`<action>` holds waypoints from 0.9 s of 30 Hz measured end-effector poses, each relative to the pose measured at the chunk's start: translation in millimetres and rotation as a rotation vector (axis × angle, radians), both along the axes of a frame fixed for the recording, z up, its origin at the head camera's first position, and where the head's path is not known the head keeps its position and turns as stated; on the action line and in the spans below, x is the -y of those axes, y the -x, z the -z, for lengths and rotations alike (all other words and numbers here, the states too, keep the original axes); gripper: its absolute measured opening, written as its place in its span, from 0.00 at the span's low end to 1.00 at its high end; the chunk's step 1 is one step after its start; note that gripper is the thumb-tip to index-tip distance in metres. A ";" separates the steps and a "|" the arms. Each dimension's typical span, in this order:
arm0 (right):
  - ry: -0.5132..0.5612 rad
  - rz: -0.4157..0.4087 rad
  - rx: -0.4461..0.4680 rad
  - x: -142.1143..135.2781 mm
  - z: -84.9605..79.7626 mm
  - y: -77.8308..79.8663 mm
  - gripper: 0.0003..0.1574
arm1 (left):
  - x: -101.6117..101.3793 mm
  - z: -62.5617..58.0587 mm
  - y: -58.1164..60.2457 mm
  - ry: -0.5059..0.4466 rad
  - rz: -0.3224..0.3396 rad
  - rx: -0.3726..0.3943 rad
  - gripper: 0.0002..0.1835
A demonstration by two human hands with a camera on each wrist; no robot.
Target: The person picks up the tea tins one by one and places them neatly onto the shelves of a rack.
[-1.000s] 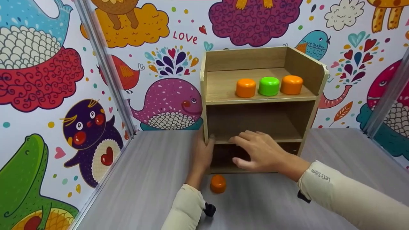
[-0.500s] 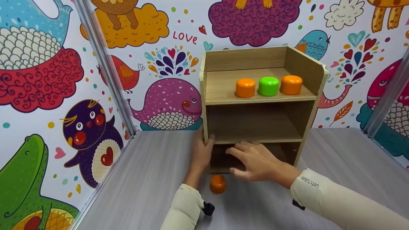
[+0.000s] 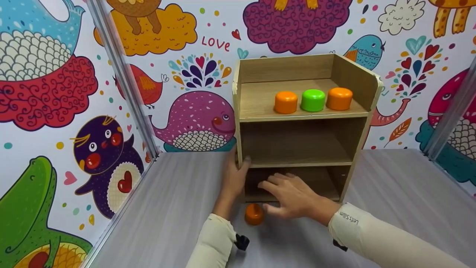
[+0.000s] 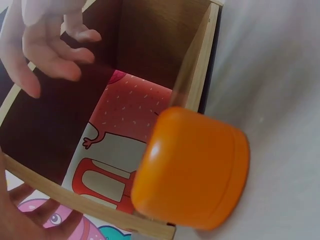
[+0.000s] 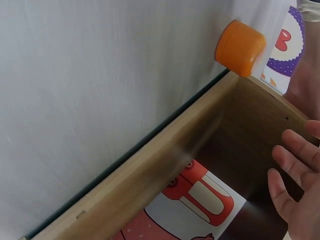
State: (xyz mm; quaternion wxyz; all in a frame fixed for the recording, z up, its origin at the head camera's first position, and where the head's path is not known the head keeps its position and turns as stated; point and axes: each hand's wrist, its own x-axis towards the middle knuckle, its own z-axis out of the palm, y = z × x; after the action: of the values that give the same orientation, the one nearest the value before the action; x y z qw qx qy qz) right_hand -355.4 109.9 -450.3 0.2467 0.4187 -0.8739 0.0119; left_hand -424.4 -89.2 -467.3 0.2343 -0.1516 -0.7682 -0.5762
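Note:
A small wooden shelf (image 3: 297, 164) with a top tray and two compartments below stands on the table. My left hand (image 3: 235, 176) grips its left side panel, thumb at the front edge and fingers along the outside. My right hand (image 3: 292, 195) hovers before the bottom compartment with fingers spread and nothing in them. Close to the right thumb, an orange cap-like cylinder (image 3: 254, 214) lies on the table by the shelf's lower left corner; the left wrist view shows this orange cylinder (image 4: 192, 170) large beside the bottom board.
On the top tray stand an orange cylinder (image 3: 286, 102), a green one (image 3: 313, 100) and another orange cylinder (image 3: 339, 99) in a row. Walls with cartoon animals (image 3: 200, 123) enclose the grey table (image 3: 171, 208). Metal posts (image 3: 124, 78) mark the corners.
My right hand has moved down and left, from the middle board's edge toward the bottom compartment and the orange cylinder on the table. My left hand keeps its hold on the side panel.

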 end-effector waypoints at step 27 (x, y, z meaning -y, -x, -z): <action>-0.044 0.012 0.074 15.7 46.9 4.6 0.31 | 3.2 -1.0 -0.7 -0.005 0.040 0.048 0.32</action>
State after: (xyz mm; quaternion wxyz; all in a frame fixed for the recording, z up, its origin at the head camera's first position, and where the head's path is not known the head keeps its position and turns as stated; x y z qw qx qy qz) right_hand -360.0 94.2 -497.2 0.2051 0.4177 -0.8851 0.0068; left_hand -423.7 -92.3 -466.3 0.2045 -0.1524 -0.7689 -0.5863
